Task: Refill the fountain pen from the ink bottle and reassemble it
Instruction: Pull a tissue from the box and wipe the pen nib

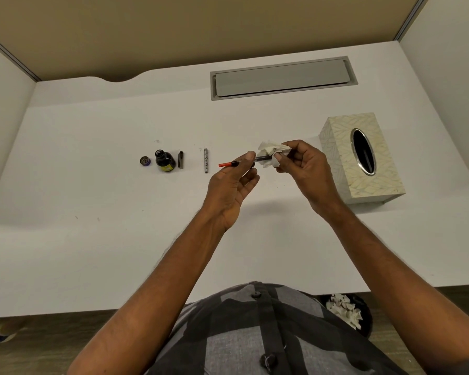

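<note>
My left hand (pixel 232 185) pinches the pen's inner section (pixel 229 164), a thin dark tube with an orange-red end pointing left, held above the white desk. My right hand (pixel 301 163) grips a crumpled white tissue (pixel 268 155) wrapped around the section's right end, where the nib is hidden. To the left, the open dark ink bottle (pixel 163 160) stands on the desk with its cap (pixel 145 161) lying beside it. A short dark pen part (pixel 181 159) and a patterned silver barrel (pixel 206 164) lie just right of the bottle.
A patterned tissue box (pixel 363 161) with an oval opening stands right of my right hand. A grey cable hatch (pixel 282 77) is set into the desk at the back. Partition walls close in both sides. A bin with used tissues (pixel 344 311) sits under the desk edge.
</note>
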A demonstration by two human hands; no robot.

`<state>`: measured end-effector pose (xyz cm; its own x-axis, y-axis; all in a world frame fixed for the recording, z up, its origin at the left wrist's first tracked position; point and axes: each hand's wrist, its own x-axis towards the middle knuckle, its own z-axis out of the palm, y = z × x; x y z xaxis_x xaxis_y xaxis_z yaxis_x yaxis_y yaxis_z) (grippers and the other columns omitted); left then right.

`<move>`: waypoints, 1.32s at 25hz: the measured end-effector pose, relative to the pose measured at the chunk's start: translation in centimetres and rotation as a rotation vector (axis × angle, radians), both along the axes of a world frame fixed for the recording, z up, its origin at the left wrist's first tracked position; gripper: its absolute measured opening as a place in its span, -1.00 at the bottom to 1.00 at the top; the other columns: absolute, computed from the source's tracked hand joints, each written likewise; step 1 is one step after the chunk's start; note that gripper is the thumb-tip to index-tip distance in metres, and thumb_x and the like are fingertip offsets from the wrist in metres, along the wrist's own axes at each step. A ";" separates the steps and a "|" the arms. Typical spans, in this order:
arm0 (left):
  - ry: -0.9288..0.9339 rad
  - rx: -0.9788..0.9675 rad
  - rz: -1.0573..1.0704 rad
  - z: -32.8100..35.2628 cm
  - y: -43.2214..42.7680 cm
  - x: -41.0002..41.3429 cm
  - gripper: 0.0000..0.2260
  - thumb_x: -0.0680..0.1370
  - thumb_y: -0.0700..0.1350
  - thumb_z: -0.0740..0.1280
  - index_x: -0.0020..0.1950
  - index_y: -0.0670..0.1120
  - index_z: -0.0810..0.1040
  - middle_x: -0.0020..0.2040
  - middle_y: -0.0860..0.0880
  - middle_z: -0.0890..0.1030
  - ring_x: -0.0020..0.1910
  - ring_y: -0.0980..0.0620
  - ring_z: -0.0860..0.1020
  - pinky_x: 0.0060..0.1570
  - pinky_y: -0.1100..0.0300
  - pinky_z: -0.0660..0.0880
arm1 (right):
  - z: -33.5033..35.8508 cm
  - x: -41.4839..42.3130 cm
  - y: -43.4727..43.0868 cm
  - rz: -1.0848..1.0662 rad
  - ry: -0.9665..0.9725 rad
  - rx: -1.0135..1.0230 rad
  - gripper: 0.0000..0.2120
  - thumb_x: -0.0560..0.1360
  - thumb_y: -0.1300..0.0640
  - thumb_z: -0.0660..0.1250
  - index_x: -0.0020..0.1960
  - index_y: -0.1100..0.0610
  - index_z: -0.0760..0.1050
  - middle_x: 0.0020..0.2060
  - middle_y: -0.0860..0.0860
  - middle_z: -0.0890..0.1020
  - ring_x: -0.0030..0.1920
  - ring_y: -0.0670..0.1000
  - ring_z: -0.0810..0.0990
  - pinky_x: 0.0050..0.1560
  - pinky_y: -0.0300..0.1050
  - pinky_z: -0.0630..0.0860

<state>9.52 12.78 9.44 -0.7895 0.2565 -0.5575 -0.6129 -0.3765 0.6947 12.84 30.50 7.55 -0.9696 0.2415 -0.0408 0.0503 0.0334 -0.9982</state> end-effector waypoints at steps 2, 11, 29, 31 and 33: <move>0.026 0.014 -0.043 0.1 0.1 -0.1 -0.81 0.54 -0.13 0.48 0.13 -0.15 0.71 -0.13 0.03 0.71 -0.13 0.07 0.65 0.17 0.08 0.64 | 0.2 -0.1 0.4 0.024 -0.051 -0.113 -0.86 0.60 0.18 0.41 0.15 0.13 0.63 0.01 0.04 0.77 -0.01 -0.03 0.73 -0.01 -0.20 0.63; 0.175 0.008 -0.169 0.3 1.0 0.1 -0.83 0.62 -0.12 0.37 0.17 0.00 0.69 0.17 0.00 0.72 0.19 0.07 0.66 0.32 0.12 0.53 | -0.6 0.4 -1.0 -0.052 -0.164 -0.485 -0.86 0.63 0.26 0.34 0.14 0.17 0.64 -0.10 0.01 0.75 -0.13 -0.07 0.69 -0.06 -0.24 0.62; 0.227 -0.086 -0.005 -0.4 1.5 -0.7 -0.88 0.59 -0.02 0.40 -0.01 0.04 0.75 -0.04 0.03 0.72 0.22 -0.06 0.63 0.15 -0.01 0.55 | -0.9 1.1 -6.0 -0.041 -0.240 -0.383 -0.85 0.55 0.30 0.45 0.09 0.15 0.69 0.02 0.14 0.74 -0.02 0.08 0.76 0.09 -0.10 0.69; 0.245 -0.130 -0.014 -0.6 1.5 -0.4 -0.89 0.57 0.00 0.43 -0.06 0.04 0.75 -0.11 0.03 0.72 0.05 0.01 0.67 0.05 0.01 0.60 | -0.9 1.0 -6.2 -0.096 -0.263 -0.249 -0.86 0.52 0.19 0.51 0.07 0.08 0.69 -0.12 0.03 0.76 -0.16 -0.05 0.75 -0.07 -0.22 0.67; 0.284 -0.191 -0.029 -0.7 1.5 -0.3 -0.89 0.56 0.03 0.45 -0.09 0.05 0.75 -0.18 0.05 0.70 -0.07 0.06 0.66 -0.06 0.05 0.61 | -1.2 1.4 -6.4 -0.132 -0.283 -0.140 -0.83 0.47 0.09 0.56 0.00 0.04 0.62 -0.25 -0.07 0.73 -0.28 -0.13 0.70 -0.23 -0.33 0.60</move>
